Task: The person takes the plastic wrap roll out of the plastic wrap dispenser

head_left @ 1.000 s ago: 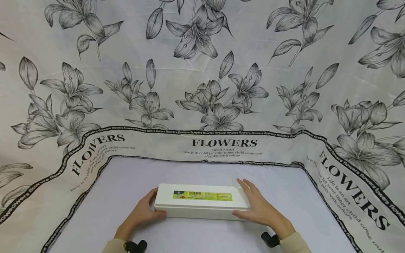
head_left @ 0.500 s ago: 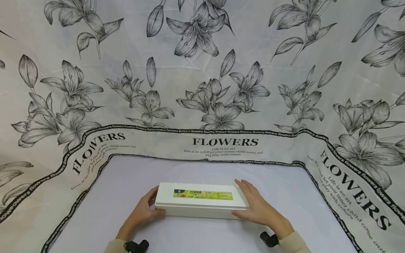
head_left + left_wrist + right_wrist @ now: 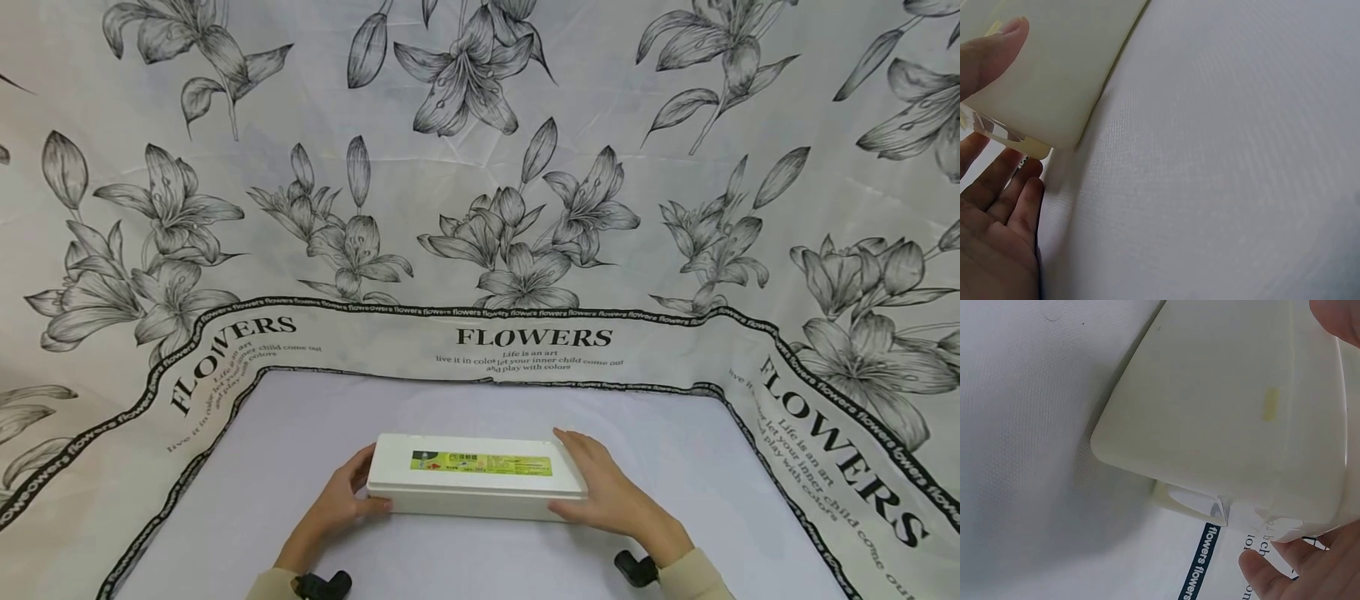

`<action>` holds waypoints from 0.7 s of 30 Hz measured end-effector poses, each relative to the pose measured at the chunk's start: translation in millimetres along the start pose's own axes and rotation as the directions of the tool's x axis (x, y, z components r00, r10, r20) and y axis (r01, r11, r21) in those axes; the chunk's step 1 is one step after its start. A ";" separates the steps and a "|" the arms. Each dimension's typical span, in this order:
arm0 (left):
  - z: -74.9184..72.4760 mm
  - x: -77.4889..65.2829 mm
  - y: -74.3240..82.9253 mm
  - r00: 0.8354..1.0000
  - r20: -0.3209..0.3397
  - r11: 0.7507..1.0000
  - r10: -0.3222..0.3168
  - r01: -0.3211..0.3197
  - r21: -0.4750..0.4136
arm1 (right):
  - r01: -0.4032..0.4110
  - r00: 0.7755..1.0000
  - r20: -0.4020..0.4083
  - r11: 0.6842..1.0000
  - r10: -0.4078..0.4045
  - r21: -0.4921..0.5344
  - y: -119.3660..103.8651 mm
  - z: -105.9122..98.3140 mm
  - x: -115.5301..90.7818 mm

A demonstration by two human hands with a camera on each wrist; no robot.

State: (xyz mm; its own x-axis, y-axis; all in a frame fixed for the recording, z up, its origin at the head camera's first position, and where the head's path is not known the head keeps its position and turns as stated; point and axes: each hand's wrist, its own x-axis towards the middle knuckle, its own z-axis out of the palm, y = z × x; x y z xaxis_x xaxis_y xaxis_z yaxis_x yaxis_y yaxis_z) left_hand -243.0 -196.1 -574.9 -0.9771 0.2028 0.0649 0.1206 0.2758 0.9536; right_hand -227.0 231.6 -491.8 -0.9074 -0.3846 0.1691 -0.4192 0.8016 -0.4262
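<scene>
A long white lidded plastic storage box (image 3: 480, 504) lies across the white tabletop, its lid bearing a yellow-green label (image 3: 480, 463). My left hand (image 3: 337, 498) holds its left end, thumb along the front side and fingers round behind. The opposite end is held by my right hand (image 3: 615, 493), with the thumb on the front and the fingers reaching over the far right corner. In the left wrist view, the thumb presses the box wall (image 3: 1054, 81) and the fingers lie by a handle-like loop at the end. A similar loop (image 3: 1191, 503) shows in the right wrist view.
White cloth (image 3: 480, 567) covers the table. A border printed with "FLOWERS" (image 3: 534, 337) edges its back and sides, and a flower-patterned curtain (image 3: 480, 225) rises behind. A black wrist camera (image 3: 324, 585) sits at the left cuff, another (image 3: 637, 568) at the right.
My right hand has shifted very slightly left along with the box's right end. Both hands keep their hold, and the lid stays on.
</scene>
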 end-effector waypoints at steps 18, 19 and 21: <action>-0.5 -2.1 -1.4 1.000 0.020 1.000 -0.022 0.022 -0.003 | -0.033 0.998 0.056 0.998 0.030 0.048 8.5 -0.3 8.1; -0.4 -2.1 -1.2 1.000 0.019 1.000 -0.024 0.024 -0.004 | -0.035 0.998 0.061 0.998 0.032 0.053 8.9 -0.7 8.9; -0.5 -1.9 -1.5 1.000 0.019 1.000 -0.016 0.016 -0.004 | -0.040 0.997 0.071 0.998 0.036 0.056 9.2 -1.4 10.3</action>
State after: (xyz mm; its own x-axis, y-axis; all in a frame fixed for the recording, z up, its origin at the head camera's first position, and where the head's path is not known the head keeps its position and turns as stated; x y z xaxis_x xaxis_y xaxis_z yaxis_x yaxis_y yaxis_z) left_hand -241.4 -197.4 -576.3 -0.9754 0.2159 0.0440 0.1041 0.2754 0.9557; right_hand -240.3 235.6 -492.8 -0.9178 -0.3868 0.0898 -0.3800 0.7898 -0.4815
